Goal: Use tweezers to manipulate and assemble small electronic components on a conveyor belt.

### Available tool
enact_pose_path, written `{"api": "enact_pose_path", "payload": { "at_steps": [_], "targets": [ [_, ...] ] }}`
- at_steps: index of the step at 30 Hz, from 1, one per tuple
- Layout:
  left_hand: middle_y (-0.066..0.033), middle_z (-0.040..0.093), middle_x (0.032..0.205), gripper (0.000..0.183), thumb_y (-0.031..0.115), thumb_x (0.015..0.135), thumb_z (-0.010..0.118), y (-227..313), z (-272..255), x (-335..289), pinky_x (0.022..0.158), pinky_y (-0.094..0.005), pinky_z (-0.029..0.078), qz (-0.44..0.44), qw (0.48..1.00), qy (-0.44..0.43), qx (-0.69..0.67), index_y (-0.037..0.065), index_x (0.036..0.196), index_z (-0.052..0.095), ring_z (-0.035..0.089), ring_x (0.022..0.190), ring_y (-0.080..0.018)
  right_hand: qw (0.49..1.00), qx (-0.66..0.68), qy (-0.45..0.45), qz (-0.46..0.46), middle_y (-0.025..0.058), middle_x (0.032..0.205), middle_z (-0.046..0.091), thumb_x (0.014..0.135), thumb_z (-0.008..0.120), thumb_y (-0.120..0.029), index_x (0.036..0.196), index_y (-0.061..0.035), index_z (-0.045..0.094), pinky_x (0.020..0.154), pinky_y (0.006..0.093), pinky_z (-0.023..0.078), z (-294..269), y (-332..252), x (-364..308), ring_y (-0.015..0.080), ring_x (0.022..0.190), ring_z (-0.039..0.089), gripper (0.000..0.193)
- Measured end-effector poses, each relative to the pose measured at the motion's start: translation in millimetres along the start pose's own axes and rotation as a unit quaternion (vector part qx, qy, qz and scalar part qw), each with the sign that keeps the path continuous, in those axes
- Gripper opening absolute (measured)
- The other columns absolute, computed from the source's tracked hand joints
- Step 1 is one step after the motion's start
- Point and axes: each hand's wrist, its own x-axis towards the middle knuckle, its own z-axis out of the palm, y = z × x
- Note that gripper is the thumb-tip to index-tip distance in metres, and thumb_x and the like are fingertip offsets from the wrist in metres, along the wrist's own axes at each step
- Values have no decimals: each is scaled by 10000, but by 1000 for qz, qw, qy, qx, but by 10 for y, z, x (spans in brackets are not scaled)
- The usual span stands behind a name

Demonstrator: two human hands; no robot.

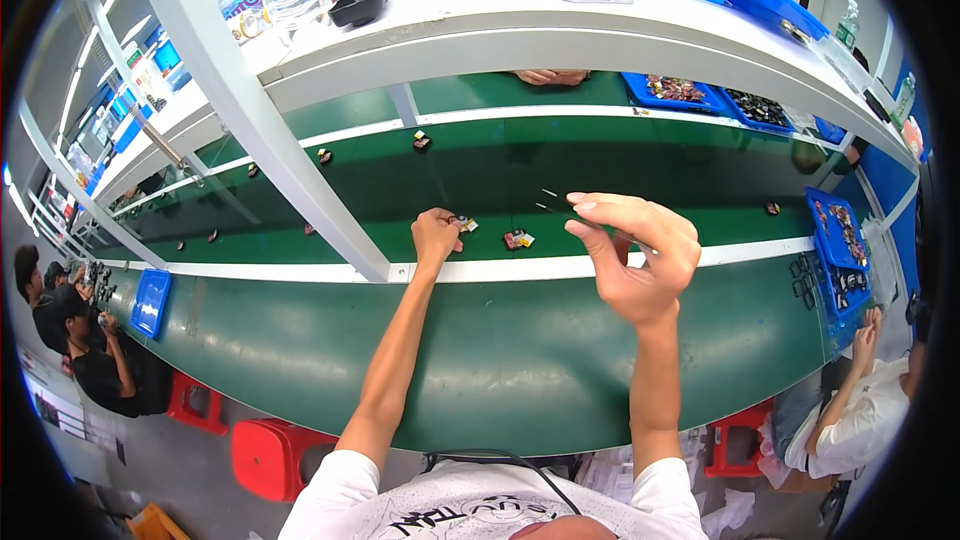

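Observation:
My left hand (436,236) reaches over the far green belt, its fingers closed on the edge of a small electronic part (468,225) with white and yellow pieces. To its right, a similar red, white and yellow part (518,239) lies on the belt, apart from both hands. My right hand (645,258) is raised above the near green tabletop (530,360), pinching a pair of dark tweezers (543,206). The two pale tips point left over the belt and stand apart, with nothing visible between them.
A white rail (560,263) separates tabletop and belt; a slanted white post (250,90) rises left. More parts (422,142) dot the belt. An overhead shelf (480,50) crosses ahead. Blue trays (840,240) stand right, near another person's hands (866,335). A blue tray (151,302) lies left.

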Motion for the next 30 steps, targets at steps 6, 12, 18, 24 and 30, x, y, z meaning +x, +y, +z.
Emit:
{"api": "enact_pose_path", "payload": {
  "at_steps": [6,12,18,24,30],
  "targets": [
    [-183,686,1079,337,221,878,742,137,6,-95,683,-469,589,191,901,184,344,14,1136,679,723,820,-384,1000,19,-3,5,63,876,784,708,846,30,885,-53,742,424,228,318,-68,-34,70,100,512,596,222],
    [-98,745,888,144,236,790,792,241,335,-228,711,-419,556,99,966,-51,234,115,864,775,716,834,-308,998,62,21,14,160,878,771,711,789,157,928,18,727,415,190,390,-31,-144,78,158,678,713,264],
    [-164,720,937,194,196,721,847,219,499,-325,762,-483,568,28,979,-65,192,57,781,725,714,873,-377,997,65,-13,41,231,937,752,782,733,175,1002,53,694,440,179,400,-80,-142,23,169,731,710,256],
    [-181,700,855,197,124,791,757,199,492,-305,770,-505,550,72,980,-53,180,30,909,631,695,875,-419,998,57,-28,24,241,972,741,829,708,164,1043,68,675,466,177,414,-75,-73,-13,207,778,713,237],
    [-189,695,817,122,42,853,679,535,381,-263,716,-461,523,177,981,-30,72,-23,939,621,679,802,-385,997,58,-41,33,242,982,738,857,707,136,1047,65,672,489,182,418,-143,-45,-26,219,807,718,206]
  ]
}}
